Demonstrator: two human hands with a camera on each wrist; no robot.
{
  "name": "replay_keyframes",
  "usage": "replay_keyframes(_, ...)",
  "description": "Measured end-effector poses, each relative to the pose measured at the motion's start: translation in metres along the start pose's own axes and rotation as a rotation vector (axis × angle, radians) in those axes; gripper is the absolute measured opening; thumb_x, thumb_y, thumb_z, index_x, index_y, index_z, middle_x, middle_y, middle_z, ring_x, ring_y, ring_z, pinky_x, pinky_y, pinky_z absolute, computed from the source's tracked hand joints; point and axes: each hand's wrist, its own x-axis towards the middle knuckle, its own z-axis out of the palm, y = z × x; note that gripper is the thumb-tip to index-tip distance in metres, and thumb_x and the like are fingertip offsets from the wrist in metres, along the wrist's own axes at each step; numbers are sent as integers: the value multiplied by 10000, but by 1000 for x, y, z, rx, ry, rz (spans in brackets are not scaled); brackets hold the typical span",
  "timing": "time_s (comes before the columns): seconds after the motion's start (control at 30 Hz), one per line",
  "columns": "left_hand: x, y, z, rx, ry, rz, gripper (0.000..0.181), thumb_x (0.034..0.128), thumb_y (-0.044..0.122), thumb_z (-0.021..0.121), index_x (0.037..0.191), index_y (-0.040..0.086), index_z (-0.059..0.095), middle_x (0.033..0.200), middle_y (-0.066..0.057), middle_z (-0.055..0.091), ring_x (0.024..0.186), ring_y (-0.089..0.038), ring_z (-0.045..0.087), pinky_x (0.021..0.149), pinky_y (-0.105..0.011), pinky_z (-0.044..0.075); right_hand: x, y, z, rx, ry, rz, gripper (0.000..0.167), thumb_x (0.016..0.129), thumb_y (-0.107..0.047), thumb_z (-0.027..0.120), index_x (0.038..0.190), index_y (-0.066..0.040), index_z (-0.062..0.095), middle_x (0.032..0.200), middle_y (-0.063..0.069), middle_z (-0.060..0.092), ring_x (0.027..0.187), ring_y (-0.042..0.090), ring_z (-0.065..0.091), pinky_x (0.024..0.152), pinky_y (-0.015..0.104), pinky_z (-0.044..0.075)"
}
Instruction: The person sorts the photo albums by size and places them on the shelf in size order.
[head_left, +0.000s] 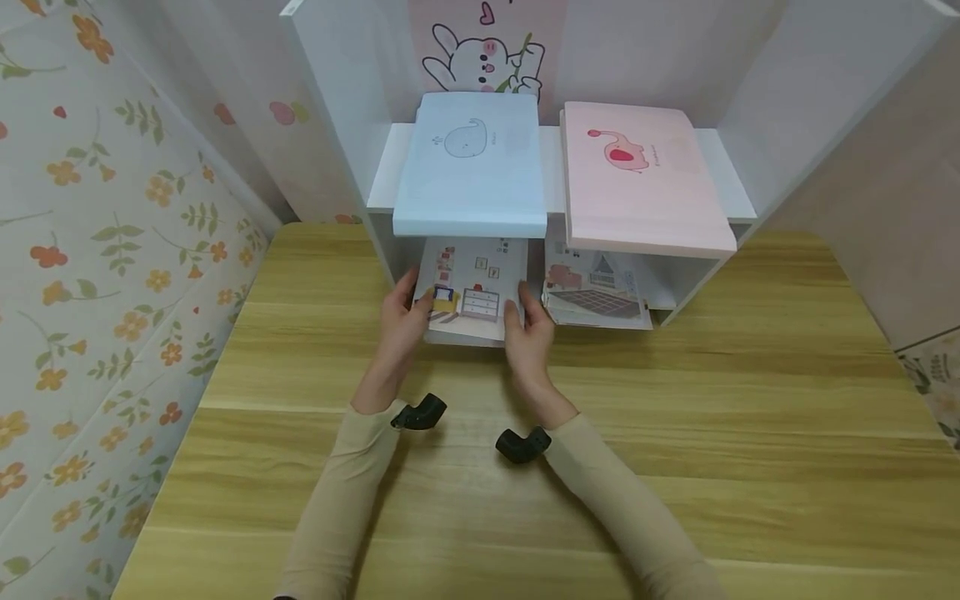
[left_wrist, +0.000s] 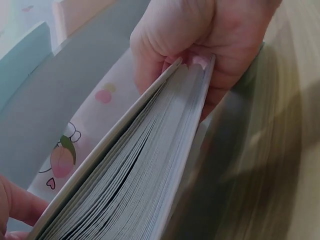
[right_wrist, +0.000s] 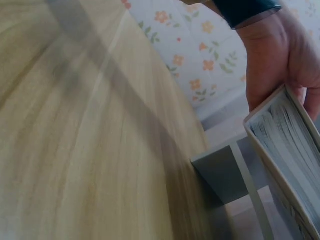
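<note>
A thick book [head_left: 480, 292] with a printed room scene on its cover lies between both hands at the front of the lower left shelf compartment. My left hand [head_left: 405, 317] grips its left side, thumb on the cover. From the right, my right hand [head_left: 528, 337] holds the opposite side, its thumb near the cover's edge. The left wrist view shows the book's page edges [left_wrist: 145, 155] between the right hand [left_wrist: 200, 40] and the left hand's fingers [left_wrist: 22, 205]. In the right wrist view the left hand [right_wrist: 280, 55] holds one end. The book's far end is under the upper shelf.
A light blue whale book [head_left: 472, 167] and a pink elephant book [head_left: 641, 179] lie on the upper shelf, overhanging its front. Another illustrated book [head_left: 596, 287] pokes out of the lower right compartment. The white shelf unit [head_left: 337, 125] stands on a wooden table [head_left: 750, 417]. Floral curtain [head_left: 112, 250] hangs left.
</note>
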Motion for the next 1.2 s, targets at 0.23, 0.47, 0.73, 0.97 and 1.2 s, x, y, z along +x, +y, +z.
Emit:
replay_keyframes(0.23,8,2,4,-15,16,-32,521,960,9,415,1452,-26,248,1517,-158,227,1375,-213,230,1107,-305,213,9,1,2,-189,3,-122,392,905,-9,513,1264,146,482,1303,272,490,1264,308,427,1031,363,359)
replay_keyframes(0.47,18,6,6,14,22,-4,503,940,-4,422,1434,-1,326,1469,-159,332,1304,-233,344,1067,-347,297,15,4,7,-255,6,-140,409,923,-29,498,1288,149,451,1312,284,476,1257,337,429,1043,374,343)
replay_keyframes(0.73,25,4,9,-13,19,35,481,929,-28,404,1409,-5,372,1417,-185,392,1246,-257,403,1032,-374,338,22,6,11,-307,5,-105,435,931,-80,490,1315,120,442,1341,275,453,1285,339,388,1065,390,306)
replay_keyframes(0.97,31,1,14,-40,35,45,458,940,-37,404,1398,-11,395,1393,-188,422,1206,-255,427,1002,-378,366,29,5,15,-329,39,-112,461,923,-79,501,1332,118,418,1308,302,464,1233,389,426,1042,427,327)
replay_keyframes(1.2,39,1,15,-43,53,65,464,947,-36,396,1410,-24,362,1426,-178,388,1269,-244,381,1040,-363,330,38,1,17,-332,7,-89,464,922,-107,489,1335,97,432,1337,284,448,1216,380,437,1034,447,328)
